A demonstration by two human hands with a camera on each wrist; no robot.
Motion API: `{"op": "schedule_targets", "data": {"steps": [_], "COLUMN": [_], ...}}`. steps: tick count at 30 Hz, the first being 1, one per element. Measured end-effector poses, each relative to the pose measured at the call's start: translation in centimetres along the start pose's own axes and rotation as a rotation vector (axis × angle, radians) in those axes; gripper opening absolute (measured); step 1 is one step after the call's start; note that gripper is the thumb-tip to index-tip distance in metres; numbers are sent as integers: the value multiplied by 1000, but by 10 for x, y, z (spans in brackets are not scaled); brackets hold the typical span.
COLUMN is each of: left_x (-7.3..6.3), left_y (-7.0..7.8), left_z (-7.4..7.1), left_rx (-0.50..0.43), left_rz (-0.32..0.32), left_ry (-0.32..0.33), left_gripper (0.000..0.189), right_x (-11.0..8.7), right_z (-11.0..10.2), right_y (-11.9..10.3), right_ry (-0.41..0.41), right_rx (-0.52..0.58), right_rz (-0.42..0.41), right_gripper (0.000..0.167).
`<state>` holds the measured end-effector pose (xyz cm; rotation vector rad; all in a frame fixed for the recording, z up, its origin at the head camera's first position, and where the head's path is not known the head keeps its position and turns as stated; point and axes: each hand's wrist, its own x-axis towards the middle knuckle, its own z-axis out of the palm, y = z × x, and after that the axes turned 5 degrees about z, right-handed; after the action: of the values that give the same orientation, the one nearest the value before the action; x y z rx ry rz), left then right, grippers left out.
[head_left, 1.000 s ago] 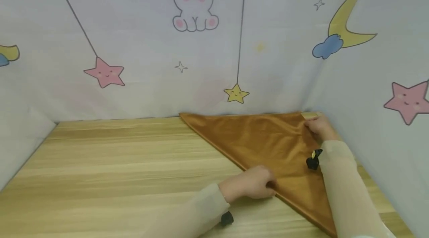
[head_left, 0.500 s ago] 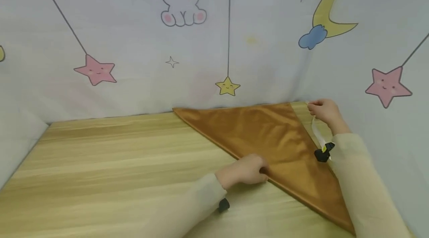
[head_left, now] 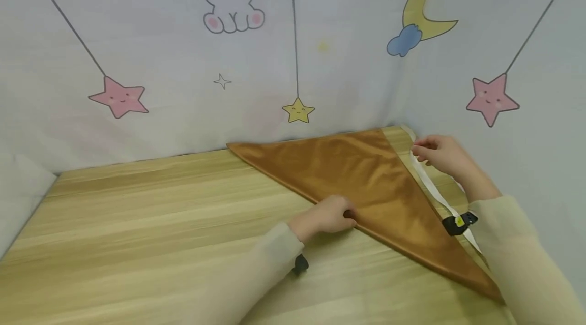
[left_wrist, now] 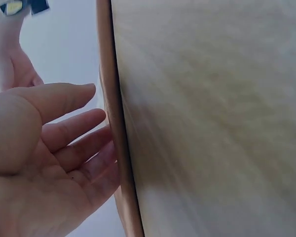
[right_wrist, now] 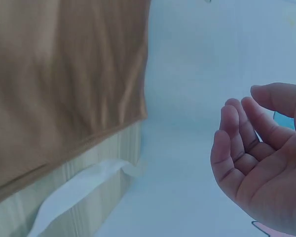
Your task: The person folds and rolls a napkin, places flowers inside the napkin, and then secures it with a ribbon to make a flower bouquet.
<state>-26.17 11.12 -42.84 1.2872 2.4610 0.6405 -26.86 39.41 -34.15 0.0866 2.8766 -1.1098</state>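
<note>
A shiny golden-brown cloth, folded into a triangle, lies on the wooden table with faint wrinkles. Along its folded front edge rests my left hand. The left wrist view shows this hand's loosely bent fingers against or just beside the cloth's edge, with the thumb apart from them. Beyond the cloth's right edge my right hand hovers. Its fingers are relaxed and hold nothing in the right wrist view.
A white strip runs along the table's right side, between the cloth and the wall. Pale printed fabric walls rise at the back and sides. Bare wood-grain tabletop extends to the left. Black wrist devices sit on both wrists.
My right hand has left the cloth's far right corner and moved right, off the cloth. My left hand has stayed at the folded edge. The head view has turned right.
</note>
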Motion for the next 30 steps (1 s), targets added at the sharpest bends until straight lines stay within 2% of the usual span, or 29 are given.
{"op": "schedule_targets", "data": {"steps": [4, 9, 12, 21, 30], "left_x": [0, 1, 2, -1, -4], "left_y": [-1, -4, -5, -9, -2], "left_z": [-2, -3, -4, -7, -4], "left_rx": [-81, -210, -256, -257, -275], "left_rz": [-18, -52, -70, -95, -73], "left_ry": [-1, 16, 28, 71, 70], "left_gripper": [26, 22, 21, 18, 16], "right_x": [-24, -58, -79, -126, -171], "right_z": [8, 15, 17, 23, 39], "right_y": [-1, 6, 13, 42, 87], "right_ry": [-43, -97, -118, -160, -261], "right_rx": [34, 94, 118, 149, 180], "right_rz": [-49, -64, -53, -12, 77], "right_gripper": [40, 37, 36, 39, 41]}}
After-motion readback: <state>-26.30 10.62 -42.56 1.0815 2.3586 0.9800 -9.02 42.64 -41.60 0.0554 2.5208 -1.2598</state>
